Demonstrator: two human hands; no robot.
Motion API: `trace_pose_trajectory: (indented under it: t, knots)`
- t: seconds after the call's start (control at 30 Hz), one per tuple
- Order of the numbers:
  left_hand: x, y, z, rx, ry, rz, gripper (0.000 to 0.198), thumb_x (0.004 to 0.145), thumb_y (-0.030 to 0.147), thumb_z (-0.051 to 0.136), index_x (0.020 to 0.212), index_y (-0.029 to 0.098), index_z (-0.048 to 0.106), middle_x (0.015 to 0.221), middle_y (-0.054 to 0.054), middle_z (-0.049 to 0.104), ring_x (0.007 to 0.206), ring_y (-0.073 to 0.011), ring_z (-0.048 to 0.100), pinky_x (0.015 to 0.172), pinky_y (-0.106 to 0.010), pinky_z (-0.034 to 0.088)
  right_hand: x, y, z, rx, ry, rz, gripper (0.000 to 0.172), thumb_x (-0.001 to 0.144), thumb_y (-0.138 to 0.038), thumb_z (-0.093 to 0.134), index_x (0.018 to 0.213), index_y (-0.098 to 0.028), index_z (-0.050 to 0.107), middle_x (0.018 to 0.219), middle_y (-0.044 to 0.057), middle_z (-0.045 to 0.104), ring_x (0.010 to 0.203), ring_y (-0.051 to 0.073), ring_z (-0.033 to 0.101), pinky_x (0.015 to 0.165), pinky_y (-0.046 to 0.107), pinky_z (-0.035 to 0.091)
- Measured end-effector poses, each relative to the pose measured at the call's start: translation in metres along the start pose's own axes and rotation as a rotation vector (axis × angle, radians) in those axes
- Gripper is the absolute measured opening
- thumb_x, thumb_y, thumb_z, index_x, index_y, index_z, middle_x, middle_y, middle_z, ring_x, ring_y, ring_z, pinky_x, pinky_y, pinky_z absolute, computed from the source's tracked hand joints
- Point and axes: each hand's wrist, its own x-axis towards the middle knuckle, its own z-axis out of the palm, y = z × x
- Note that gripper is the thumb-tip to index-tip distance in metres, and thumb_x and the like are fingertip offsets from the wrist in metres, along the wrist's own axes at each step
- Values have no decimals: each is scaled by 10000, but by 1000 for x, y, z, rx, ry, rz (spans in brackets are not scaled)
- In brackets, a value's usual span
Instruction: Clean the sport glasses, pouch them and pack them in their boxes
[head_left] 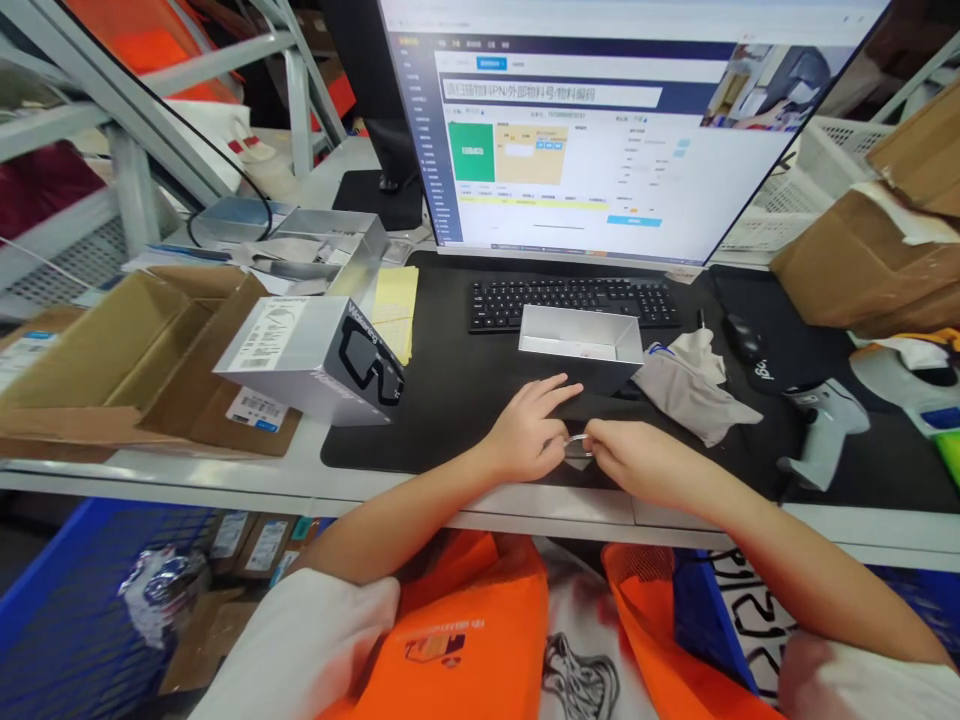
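Near the desk's front edge, my hands meet over a thin, pale, curved item [576, 439] too small to name for certain. My left hand [529, 432] pinches its left end between thumb and finger, other fingers stretched out. On its right end, my right hand [637, 455] is closed with fingers curled. Just beyond them stands an open box [577, 372], dark in front and white inside. A crumpled grey cloth pouch [694, 390] lies to its right. At left, a silver-grey box [322, 360] with goggles printed on its side rests tilted beside the carton.
An open cardboard carton [142, 420] fills the left side. Behind are a keyboard [574, 303] and a lit monitor [555, 150]. To the right lie a mouse [742, 338] and a barcode scanner [825, 430]. A blue basket [67, 600] sits below the desk.
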Motion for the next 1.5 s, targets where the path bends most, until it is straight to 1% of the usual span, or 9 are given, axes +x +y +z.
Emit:
trace_pose_trajectory:
  t: [0.2,0.37,0.57,0.73,1.0,1.1,1.23,1.4,1.5]
  knots:
    - [-7,-8,7,-345,285,-16,401,1006,297,340,921,160,707,1342,-164,654,1286,-273,600,1069,-487,484,17,0,24,14,-60,88,217,1016,-195,419,1052,-158,630,1040,101,736,929,199,693,769,270,440]
    - [-6,-3,11,-279,238,-3,606,1040,565,239,1175,183,690,1320,-149,674,1197,-276,626,997,-463,457,30,0,31,-81,-176,185,307,974,-349,531,1015,-99,704,1034,194,747,941,296,709,766,330,459]
    - [-5,-3,10,-282,208,-44,669,1024,637,215,1206,192,681,1326,-152,651,1223,-278,599,1022,-456,449,36,-4,28,-66,-203,225,260,845,-380,677,914,-135,728,859,116,751,723,241,683,594,298,403]
    - [-4,-3,7,-276,248,-17,613,1033,599,268,1255,177,654,1310,-160,646,1221,-276,593,1043,-464,455,33,4,33,-83,-40,35,317,917,-239,614,1204,-123,678,1144,137,743,979,244,707,797,283,488]
    - [-3,-8,12,-200,140,-92,539,1035,538,349,1378,199,591,1405,-165,564,1351,-296,498,1149,-506,406,18,28,44,-559,180,-107,339,1041,-235,438,1219,-68,673,1026,201,737,873,258,708,773,322,520]
    - [-3,-12,12,-234,129,-137,563,1044,541,304,1398,205,584,1418,-166,533,1349,-290,493,1156,-501,403,16,40,44,-580,288,-202,344,1011,-146,439,1271,-95,658,1057,187,734,920,256,702,810,335,531]
    - [-3,-14,12,-282,135,-149,596,1038,581,275,1425,230,561,1436,-158,514,1358,-292,485,1159,-511,396,19,48,38,-454,309,-271,347,1033,-270,500,1329,-172,653,1096,142,749,982,247,711,852,332,546]
    - [-3,-17,12,-315,148,-168,612,1042,579,258,1432,214,557,1432,-165,510,1358,-290,483,1165,-502,388,19,38,23,-272,162,-82,284,988,-336,595,1203,-200,721,1121,85,769,988,256,732,851,339,559]
    - [-4,-17,13,-311,132,-130,618,1035,595,275,1435,217,555,1438,-171,497,1359,-296,481,1160,-509,393,16,29,20,-339,71,62,403,867,-500,727,1078,-157,748,1029,128,775,911,310,733,790,380,562]
